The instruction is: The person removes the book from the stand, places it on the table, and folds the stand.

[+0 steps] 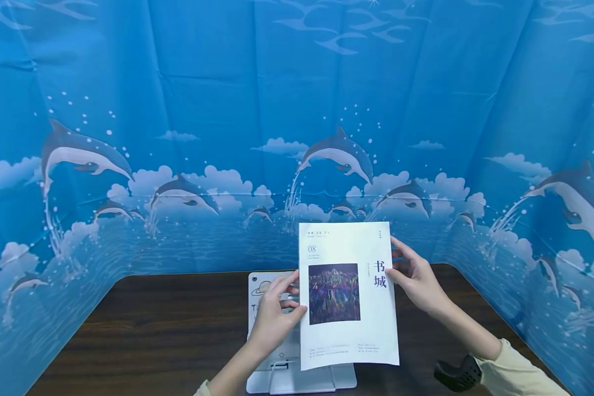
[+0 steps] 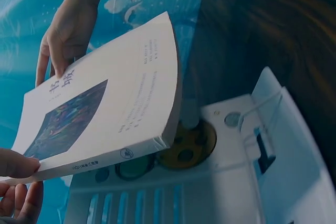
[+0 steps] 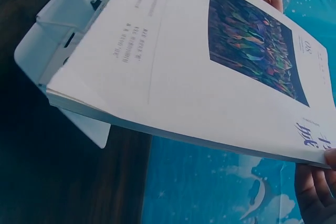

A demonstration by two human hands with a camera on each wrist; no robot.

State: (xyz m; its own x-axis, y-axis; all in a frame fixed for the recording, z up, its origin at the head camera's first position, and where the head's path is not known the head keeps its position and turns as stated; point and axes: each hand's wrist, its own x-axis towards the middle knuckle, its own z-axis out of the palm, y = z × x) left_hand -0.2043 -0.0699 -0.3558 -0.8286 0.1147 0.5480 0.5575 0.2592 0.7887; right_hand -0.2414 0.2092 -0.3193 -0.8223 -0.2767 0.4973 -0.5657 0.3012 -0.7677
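A white paperback magazine [image 1: 334,344] with a dark, colourful square picture on its cover is held up, cover facing the head camera. My left hand [image 1: 276,313] pinches its spine edge, thumb on the cover and fingers behind. On the opposite edge, higher up, my right hand [image 1: 421,278] grips it the same way beside the large purple characters. The left wrist view shows the printed spine of the magazine [image 2: 126,153]; the right wrist view shows its page edges. Behind and below it stands a white book stand [image 1: 262,379] with cartoon planet drawings, partly hidden by the magazine and left hand.
The dark wood-grain table [image 1: 153,330] carries the stand near its front. A blue curtain [image 1: 218,137] printed with dolphins and clouds encloses the table at the back and sides. A black strap device [image 1: 457,374] sits at the right wrist, by the pale sleeve.
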